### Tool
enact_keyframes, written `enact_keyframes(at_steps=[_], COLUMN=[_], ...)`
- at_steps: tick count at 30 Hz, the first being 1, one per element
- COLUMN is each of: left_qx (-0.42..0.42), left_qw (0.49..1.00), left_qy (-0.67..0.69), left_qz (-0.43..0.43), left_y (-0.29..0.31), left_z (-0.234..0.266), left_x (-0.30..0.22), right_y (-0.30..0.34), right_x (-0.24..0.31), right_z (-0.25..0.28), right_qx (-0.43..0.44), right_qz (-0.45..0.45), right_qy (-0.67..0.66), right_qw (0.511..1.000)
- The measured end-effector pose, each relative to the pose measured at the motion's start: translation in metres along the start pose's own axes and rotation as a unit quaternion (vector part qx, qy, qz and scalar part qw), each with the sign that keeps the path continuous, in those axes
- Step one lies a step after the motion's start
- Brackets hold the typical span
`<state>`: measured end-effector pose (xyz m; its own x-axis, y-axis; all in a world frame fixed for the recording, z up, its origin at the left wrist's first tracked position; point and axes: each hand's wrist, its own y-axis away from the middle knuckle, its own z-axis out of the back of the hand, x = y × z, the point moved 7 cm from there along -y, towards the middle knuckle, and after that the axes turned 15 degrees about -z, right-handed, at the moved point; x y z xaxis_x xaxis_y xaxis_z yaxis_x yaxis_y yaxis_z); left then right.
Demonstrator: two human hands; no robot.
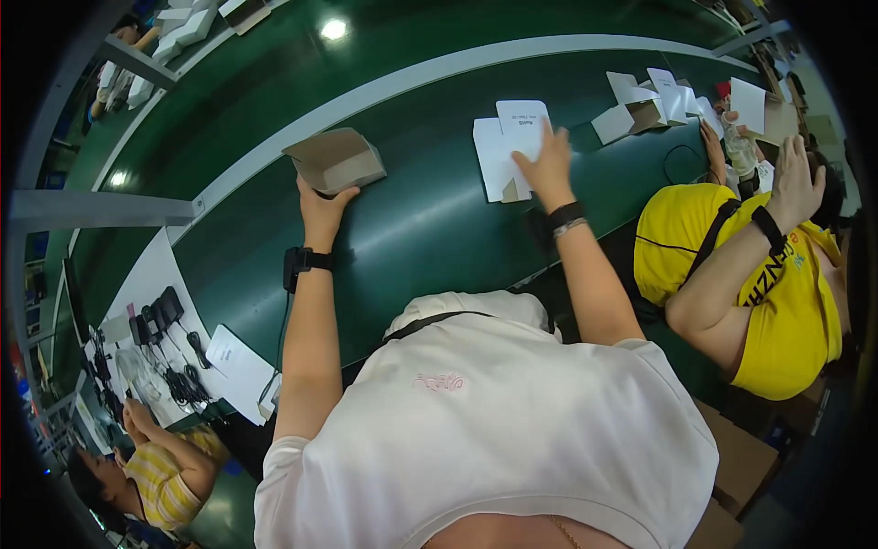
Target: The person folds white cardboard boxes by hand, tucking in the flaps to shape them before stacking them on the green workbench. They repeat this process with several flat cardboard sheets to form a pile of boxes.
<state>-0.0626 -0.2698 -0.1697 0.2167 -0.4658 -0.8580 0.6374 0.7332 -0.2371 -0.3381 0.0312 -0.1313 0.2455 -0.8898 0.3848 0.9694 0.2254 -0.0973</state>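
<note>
An open cardboard box [352, 165] with a brown-grey inside stands on the green table, ahead of me to the left. My left hand [322, 212] is closed on its near side, thumb at the right and fingers at the left. Farther right lies a flattened white carton [498, 151] with flaps and some print. My right hand [547, 172] is over the carton's right edge, thumb and fingers apart and the fingertips slightly blurred. Whether it presses on the carton cannot be made out. Dark bands sit on both wrists.
Several opened white boxes [645, 105] lie at the right, near a co-worker in a yellow shirt [759, 274] with a raised hand. At the left, black adapters and cables [169, 339] lie beside a white flat carton [240, 366]; another person in stripes [165, 485] sits there. A metal rail [412, 73] borders the table's far side.
</note>
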Motion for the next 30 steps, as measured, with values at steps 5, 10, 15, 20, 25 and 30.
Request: enact_keyframes(at_steps=[5, 10, 15, 20, 25, 30], left_qx=[-0.027, -0.108, -0.084, 0.045, -0.007, -0.125], left_qw=[0.99, 0.994, 0.996, 0.975, 0.992, 0.977], left_qy=[0.127, -0.012, 0.025, 0.209, -0.022, -0.141], left_qz=[-0.061, 0.031, -0.009, 0.056, -0.121, 0.097], left_y=[0.011, 0.065, 0.092, 0.092, 0.033, -0.087], left_z=[-0.002, 0.01, -0.011, -0.055, -0.043, 0.017], left_x=[-0.006, -0.022, -0.077, -0.102, -0.132, -0.049], right_y=[-0.009, -0.015, -0.01, 0.024, 0.045, 0.037], right_x=[-0.05, -0.061, -0.07, -0.035, -0.046, -0.064], right_z=[-0.036, -0.021, 0.027, 0.09, 0.094, 0.089], right_qx=[0.164, 0.051, 0.073, 0.163, 0.097, 0.12], right_qz=[-0.08, -0.068, -0.123, -0.115, -0.101, -0.161], right_qy=[0.038, -0.008, -0.23, -0.453, -0.48, -0.524], right_qw=[0.982, 0.996, 0.963, 0.869, 0.866, 0.828])
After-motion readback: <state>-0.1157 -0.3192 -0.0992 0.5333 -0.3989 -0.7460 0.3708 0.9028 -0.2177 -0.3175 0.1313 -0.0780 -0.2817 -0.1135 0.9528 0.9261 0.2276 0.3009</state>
